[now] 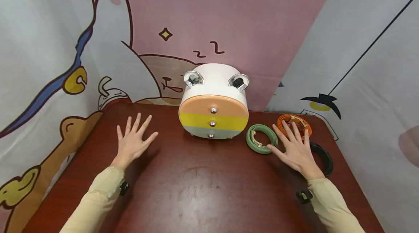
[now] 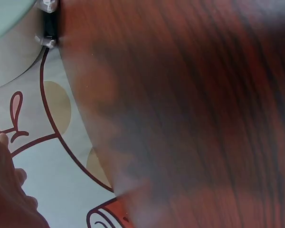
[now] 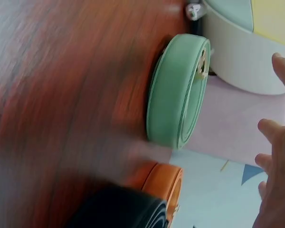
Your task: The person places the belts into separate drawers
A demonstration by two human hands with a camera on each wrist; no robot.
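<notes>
My left hand (image 1: 131, 142) hovers above the left side of the table, fingers spread and holding nothing. Over on the right, my right hand (image 1: 296, 151) is also spread above the table, partly covering an orange rolled belt (image 1: 284, 119) and a black rolled belt (image 1: 326, 160). Just left of its thumb lies a green rolled belt (image 1: 251, 145) with a gold-coloured buckle. In the right wrist view the green belt (image 3: 168, 95) stands out clearly, with a gap between it and the fingers.
A white rounded box (image 1: 216, 80) with orange, yellow and grey-green drawer fronts, silver knobs and two silver-rimmed eyes stands at the back of the dark red wooden table (image 1: 196, 189). Behind it hangs a cartoon-printed cloth (image 1: 262, 25).
</notes>
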